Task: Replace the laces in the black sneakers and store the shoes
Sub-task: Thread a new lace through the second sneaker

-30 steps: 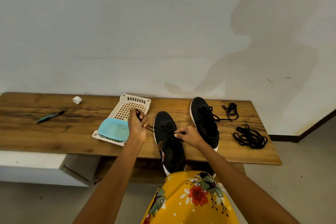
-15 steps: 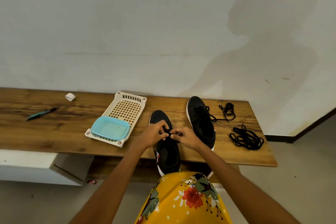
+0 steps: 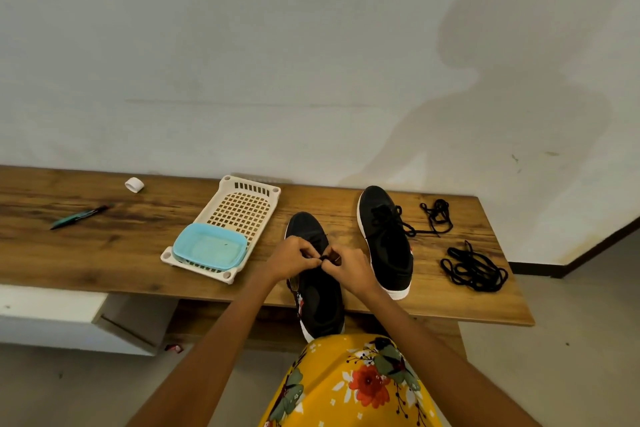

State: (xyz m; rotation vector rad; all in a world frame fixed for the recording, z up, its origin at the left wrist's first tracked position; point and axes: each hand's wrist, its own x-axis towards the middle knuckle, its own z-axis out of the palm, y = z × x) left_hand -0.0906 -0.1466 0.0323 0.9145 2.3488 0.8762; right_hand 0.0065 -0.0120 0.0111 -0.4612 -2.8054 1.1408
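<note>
Two black sneakers with white soles stand on the wooden bench (image 3: 104,253). The near sneaker (image 3: 320,302) overhangs the front edge, its heel toward me. My left hand (image 3: 294,258) and my right hand (image 3: 349,269) meet over its lacing, and both pinch its black lace (image 3: 325,257) between the fingertips. The far sneaker (image 3: 386,239) stands to the right with its lace trailing loose. A loose black lace (image 3: 436,217) lies behind it, and a bundled black lace (image 3: 472,269) lies near the bench's right end.
A cream perforated tray (image 3: 242,208) holds a light blue tub (image 3: 209,246) left of the shoes. A green pen (image 3: 78,217) and a small white ring (image 3: 134,184) lie farther left. A white wall backs the bench. My yellow floral garment (image 3: 349,385) fills the bottom.
My left hand came back from beside the tray, where it had pulled the lace out sideways, to meet my right hand over the near sneaker. Both hands now pinch the lace close together.
</note>
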